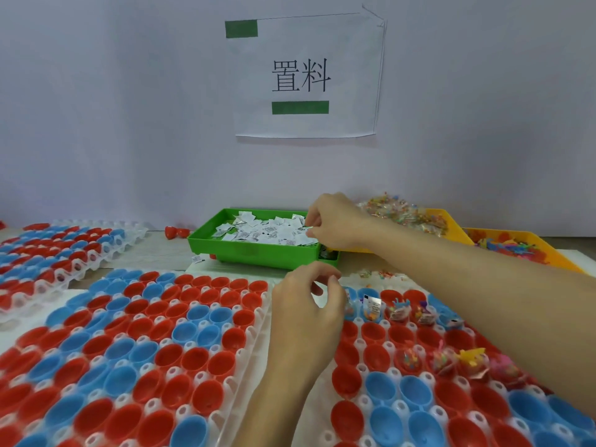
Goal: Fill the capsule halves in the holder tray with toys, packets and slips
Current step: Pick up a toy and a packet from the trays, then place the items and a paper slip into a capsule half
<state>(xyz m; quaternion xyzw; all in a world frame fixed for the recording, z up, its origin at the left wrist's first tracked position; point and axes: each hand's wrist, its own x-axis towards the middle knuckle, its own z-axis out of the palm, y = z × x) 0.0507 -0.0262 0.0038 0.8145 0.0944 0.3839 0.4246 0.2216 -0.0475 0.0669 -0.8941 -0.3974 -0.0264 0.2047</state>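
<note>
The translucent white plastic holder tray [361, 371] lies at near right and carries red and blue plastic capsule halves [383, 390] with open sides up. We see toys, packets and a white printed slip [372, 304] in several halves of its far rows and in 1 row nearer. Our left hand [306, 312] hovers over the tray's far left corner, fingers curled, thumb and forefinger close together; whether they pinch anything we cannot tell. Our right hand [335, 221] reaches into the green rectangular plastic bin [258, 256] beyond, fingertips pinching a slip from the white paper slips [264, 232]. Right of it, 2 yellow bins [451, 224] hold coloured items. A 2nd holder tray [129, 350] lies at near left, a 3rd [64, 246] at far left. A white paper sign [306, 75] hangs on the wall.
</note>
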